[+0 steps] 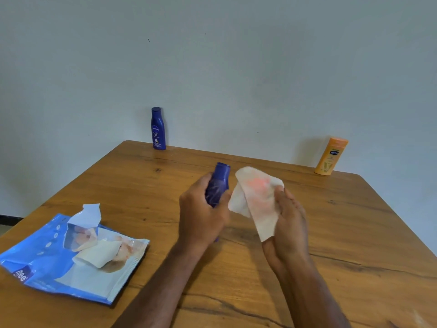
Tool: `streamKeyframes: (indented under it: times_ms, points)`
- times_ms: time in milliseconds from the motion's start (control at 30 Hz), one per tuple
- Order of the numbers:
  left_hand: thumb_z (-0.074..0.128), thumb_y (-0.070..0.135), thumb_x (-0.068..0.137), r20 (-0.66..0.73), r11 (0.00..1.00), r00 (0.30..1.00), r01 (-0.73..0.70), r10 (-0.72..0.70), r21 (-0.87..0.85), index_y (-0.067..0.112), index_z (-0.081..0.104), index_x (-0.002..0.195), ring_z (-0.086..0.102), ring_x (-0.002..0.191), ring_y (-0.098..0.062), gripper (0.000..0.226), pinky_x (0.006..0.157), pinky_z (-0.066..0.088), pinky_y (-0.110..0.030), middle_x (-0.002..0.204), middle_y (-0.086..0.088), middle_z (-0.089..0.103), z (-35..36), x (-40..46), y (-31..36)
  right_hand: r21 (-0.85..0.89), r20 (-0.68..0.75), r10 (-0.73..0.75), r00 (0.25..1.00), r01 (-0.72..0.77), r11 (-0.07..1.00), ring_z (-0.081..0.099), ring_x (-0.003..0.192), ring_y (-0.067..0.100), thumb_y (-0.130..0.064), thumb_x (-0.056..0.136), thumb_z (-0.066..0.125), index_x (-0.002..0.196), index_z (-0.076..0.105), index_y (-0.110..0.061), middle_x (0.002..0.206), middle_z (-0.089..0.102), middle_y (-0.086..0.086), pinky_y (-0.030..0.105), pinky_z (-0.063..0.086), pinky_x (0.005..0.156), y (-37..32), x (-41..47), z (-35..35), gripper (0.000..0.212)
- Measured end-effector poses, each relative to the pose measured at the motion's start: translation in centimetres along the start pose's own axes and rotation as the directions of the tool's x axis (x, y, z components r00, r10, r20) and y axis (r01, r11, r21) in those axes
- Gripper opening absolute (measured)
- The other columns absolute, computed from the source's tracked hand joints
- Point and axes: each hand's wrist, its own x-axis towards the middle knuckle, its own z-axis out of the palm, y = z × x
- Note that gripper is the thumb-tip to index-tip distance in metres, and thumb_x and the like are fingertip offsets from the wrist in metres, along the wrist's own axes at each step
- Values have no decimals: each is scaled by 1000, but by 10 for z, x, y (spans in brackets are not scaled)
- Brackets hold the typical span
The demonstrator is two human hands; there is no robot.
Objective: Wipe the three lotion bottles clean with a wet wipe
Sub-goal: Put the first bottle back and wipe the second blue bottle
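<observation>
Gripping a dark blue lotion bottle around its body, the left hand holds it above the wooden table, cap pointing away toward the wall, fingers curled round its sides so that only the cap end and a strip of the body show. Just to the right of it, the right hand clasps a white wet wipe, the cloth draped over the fingers and pinched by the thumb; a pinkish-orange stain marks the middle of the wipe. The wipe's left edge comes very close to the bottle, though whether they touch cannot be told. At the far edge of the table, against the pale wall, a second blue lotion bottle stands upright to the left, and an orange lotion bottle stands near the far right corner, leaning slightly. Well apart from these, on the near left of the table, lies a blue wipes pack with its flap peeled open and a fresh wipe poking out.
</observation>
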Motion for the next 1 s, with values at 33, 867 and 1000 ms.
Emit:
streamKeyframes:
  times_ms: [33,867,1000]
  points:
    - [73,20,89,-1,989,997,70,-71,-131,32,63,105,66,75,-15,22,63,58,-31,85,0,69,-3,1,1,-42,3,38,999,-38,998,73,92,27,-26,104,52,113,71,-10,110,74,17,37,61,66,-1,5,-6,26]
    - [43,35,101,586,115,572,765,-574,-634,-2,59,128,73,83,-28,49,64,58,-37,105,-23,74,-15,6,-2,-522,324,-259,910,400,753,64,82,9,3,97,49,82,77,-18,93,73,-9,28,50,64,0,28,-40,39]
    - [47,53,100,595,141,532,805,-602,-577,7,64,117,71,83,-26,52,70,56,-39,117,-21,73,-13,5,-2,-501,263,-97,960,222,837,63,92,24,-32,94,58,88,79,-16,97,73,-5,40,51,70,-2,23,-38,28]
